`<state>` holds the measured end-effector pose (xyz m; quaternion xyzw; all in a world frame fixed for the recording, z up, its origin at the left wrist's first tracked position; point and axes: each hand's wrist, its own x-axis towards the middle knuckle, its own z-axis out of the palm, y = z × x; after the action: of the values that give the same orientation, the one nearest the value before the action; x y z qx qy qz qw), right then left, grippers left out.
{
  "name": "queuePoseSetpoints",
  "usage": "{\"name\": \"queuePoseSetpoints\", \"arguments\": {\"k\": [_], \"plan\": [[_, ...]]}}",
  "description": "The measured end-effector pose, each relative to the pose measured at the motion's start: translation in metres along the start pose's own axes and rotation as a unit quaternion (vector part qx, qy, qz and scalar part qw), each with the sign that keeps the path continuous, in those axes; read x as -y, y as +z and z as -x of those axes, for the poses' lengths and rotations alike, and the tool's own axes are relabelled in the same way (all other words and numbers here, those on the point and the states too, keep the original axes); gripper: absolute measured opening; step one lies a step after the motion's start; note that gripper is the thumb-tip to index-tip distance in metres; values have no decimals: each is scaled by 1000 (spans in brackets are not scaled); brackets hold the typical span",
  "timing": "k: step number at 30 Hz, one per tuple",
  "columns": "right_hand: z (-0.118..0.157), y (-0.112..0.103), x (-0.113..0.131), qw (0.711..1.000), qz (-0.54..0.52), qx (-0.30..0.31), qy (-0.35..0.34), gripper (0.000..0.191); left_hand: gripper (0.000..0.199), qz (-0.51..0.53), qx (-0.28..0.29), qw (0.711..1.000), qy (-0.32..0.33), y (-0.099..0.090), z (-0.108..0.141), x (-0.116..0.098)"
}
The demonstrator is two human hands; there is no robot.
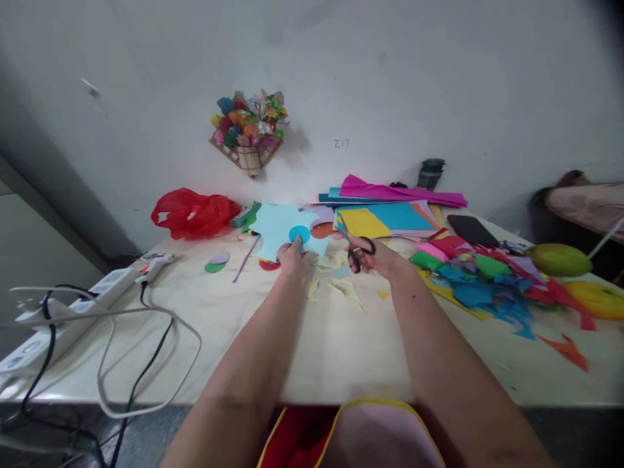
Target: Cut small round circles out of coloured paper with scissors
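Note:
My left hand point(292, 255) pinches a light blue paper sheet point(273, 224) with scalloped cut edges, and a darker blue paper circle point(299, 233) lies against it under the thumb. In my right hand point(370, 257) is a pair of scissors point(359, 255) with black handles, the blades pointing up and away, to the right of the sheet. Pale yellow paper scraps point(336, 286) lie on the table below and between both hands. A green paper circle point(215, 267) and a lilac one rest to the left, near a thin purple strip point(246, 259).
Stacked coloured sheets point(390, 219) lie at the back. A heap of paper scraps point(487, 279) is at right, near a phone point(472, 231) and mangoes point(558, 260). A red plastic bag point(195, 213) sits back left. A power strip point(73, 318) with looping cables occupies the left edge.

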<state>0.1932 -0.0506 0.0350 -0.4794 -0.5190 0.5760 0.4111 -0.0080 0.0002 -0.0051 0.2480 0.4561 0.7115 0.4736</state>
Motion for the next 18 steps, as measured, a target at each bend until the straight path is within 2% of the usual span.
{"name": "queuePoseSetpoints", "arguments": {"k": [3,5,9,13,18], "plan": [[6,4,4,995,5,100,5,41,45,-16,-59,998,17,2,-1,-8],[9,7,5,986,37,160,38,39,44,-27,-81,996,28,2,-2,-12],[9,20,3,968,92,218,81,42,40,-48,-123,991,37,0,-5,-13],[5,41,-1,974,91,190,81,48,31,-44,-141,989,28,1,-6,-8],[2,68,-5,989,57,121,56,54,23,-18,-139,990,25,5,-4,-3]]}}
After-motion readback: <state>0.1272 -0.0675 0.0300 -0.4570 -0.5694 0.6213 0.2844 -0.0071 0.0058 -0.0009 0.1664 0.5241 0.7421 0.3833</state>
